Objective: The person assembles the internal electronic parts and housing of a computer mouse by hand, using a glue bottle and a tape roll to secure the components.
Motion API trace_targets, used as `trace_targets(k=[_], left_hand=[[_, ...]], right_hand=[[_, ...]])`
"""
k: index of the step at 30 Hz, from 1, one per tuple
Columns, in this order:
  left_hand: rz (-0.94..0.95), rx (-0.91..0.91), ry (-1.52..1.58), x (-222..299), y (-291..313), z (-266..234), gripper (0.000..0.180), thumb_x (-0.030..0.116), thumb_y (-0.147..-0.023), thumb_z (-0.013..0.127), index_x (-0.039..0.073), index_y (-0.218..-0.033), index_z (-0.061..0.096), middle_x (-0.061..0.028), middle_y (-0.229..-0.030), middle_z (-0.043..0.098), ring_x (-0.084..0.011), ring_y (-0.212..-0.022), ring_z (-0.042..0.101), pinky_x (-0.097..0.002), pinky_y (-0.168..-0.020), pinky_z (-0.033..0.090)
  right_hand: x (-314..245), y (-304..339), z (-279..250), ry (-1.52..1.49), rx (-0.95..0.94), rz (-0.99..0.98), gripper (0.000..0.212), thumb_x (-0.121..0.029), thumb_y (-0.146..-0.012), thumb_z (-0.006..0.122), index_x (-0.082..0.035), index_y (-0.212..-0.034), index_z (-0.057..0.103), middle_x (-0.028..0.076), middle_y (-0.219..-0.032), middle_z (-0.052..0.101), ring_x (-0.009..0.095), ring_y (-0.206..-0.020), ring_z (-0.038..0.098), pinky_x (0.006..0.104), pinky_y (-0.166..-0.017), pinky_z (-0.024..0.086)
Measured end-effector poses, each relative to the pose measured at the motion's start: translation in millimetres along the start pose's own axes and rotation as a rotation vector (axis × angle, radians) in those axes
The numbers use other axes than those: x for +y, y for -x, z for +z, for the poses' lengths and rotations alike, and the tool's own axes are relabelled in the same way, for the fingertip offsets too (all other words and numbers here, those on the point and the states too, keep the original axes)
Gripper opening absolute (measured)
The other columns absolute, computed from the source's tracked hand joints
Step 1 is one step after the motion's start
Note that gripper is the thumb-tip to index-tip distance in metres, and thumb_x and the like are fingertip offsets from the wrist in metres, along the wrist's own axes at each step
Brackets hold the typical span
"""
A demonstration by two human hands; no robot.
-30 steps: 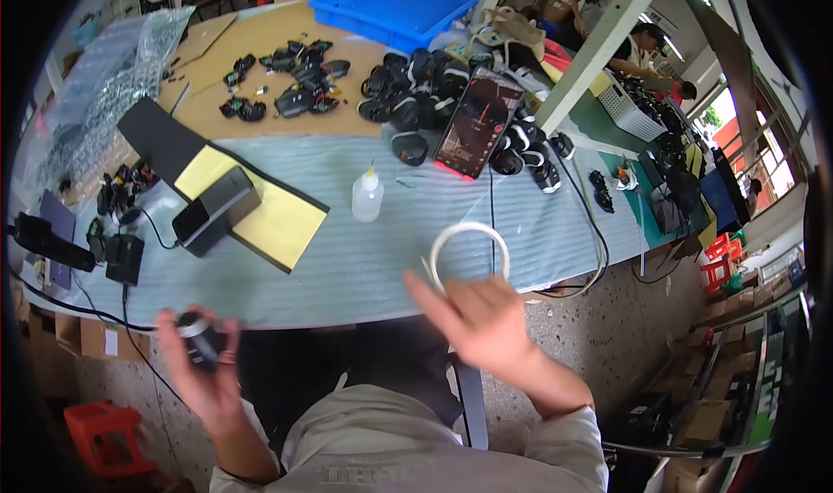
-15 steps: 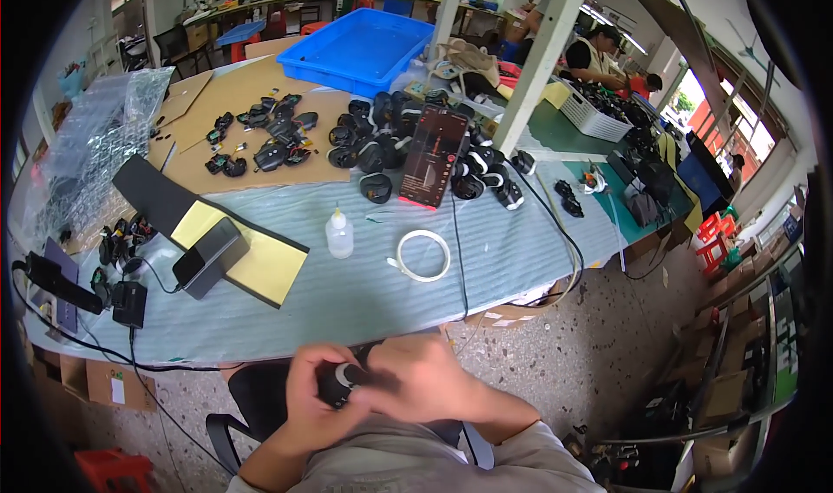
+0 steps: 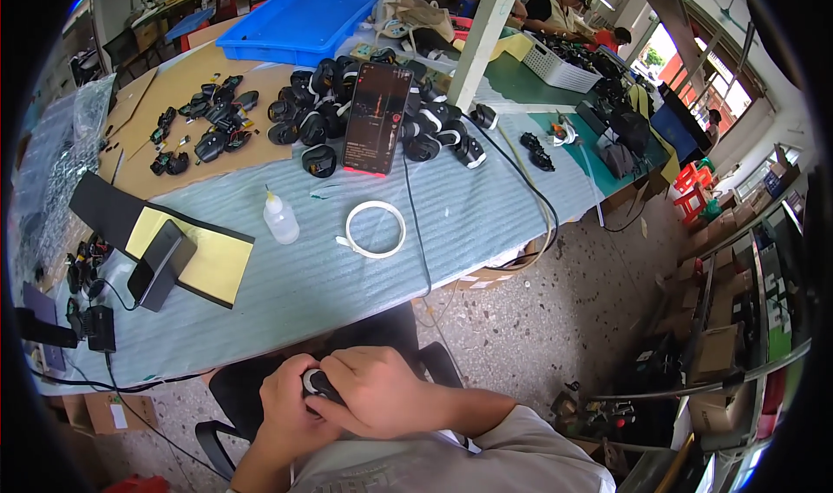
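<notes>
Close to my body, below the table's front edge, both hands hold a small rounded black device with a pale band (image 3: 314, 384). My left hand (image 3: 285, 410) wraps around its left side. My right hand (image 3: 382, 393) closes over it from the right, fingers bent, covering most of it. On the table (image 3: 330, 293), similar black rounded devices (image 3: 319, 160) lie heaped around a smartphone (image 3: 377, 121) with a lit dark screen. Nearer to me are a clear squeeze bottle (image 3: 281, 221) with a yellowish tip and a white ring (image 3: 377, 254) lying flat.
A blue tray (image 3: 282, 52) stands at the back beside cardboard (image 3: 130, 159) bearing opened black parts. At left are a dark block-shaped device (image 3: 163, 267) on a yellow-lined cover and a black adapter (image 3: 101, 328). A white post (image 3: 486, 46) rises behind; a person (image 3: 555, 11) works beyond it.
The view has shifted right, so the table things sit further left. My right hand has closed over the black device, hiding more of it; my hands are less blurred.
</notes>
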State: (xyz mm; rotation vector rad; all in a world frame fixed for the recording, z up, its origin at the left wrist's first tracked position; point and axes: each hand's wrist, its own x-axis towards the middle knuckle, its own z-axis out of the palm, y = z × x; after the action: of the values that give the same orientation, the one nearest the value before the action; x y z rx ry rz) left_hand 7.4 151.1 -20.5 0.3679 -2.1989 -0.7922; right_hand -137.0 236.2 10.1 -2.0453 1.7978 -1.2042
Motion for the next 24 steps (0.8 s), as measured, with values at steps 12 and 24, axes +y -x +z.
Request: trace_targets(k=[12, 24], left_hand=[[-0.054, -0.624, 1.061, -14, -13, -18, 0.053, 0.019, -0.057, 0.089, 0.003, -0.101, 0.064, -0.0058, -0.084, 0.066, -0.0174, -0.072, 0.065, -0.0269, -0.068, 0.049], [-0.055, 0.418, 0.072, -25, 19, 15, 0.055, 0.016, -0.064, 0.086, -0.002, -0.104, 0.054, -0.0142, -0.080, 0.064, -0.0212, -0.064, 0.063, -0.0285, -0.058, 0.049]], right_hand=[[1, -13, -3, -0.724, -0.065, -0.241, 0.051, -0.029, -0.068, 0.088, 0.001, -0.104, 0.068, 0.007, -0.078, 0.048, 0.021, -0.066, 0.051, 0.0297, -0.053, 0.040], [-1, -11, 54, -0.375, 0.440, -0.067, 0.040, -0.008, -0.066, 0.088, 0.008, -0.099, 0.070, 0.011, -0.086, 0.062, 0.025, -0.074, 0.066, 0.0293, -0.061, 0.053]])
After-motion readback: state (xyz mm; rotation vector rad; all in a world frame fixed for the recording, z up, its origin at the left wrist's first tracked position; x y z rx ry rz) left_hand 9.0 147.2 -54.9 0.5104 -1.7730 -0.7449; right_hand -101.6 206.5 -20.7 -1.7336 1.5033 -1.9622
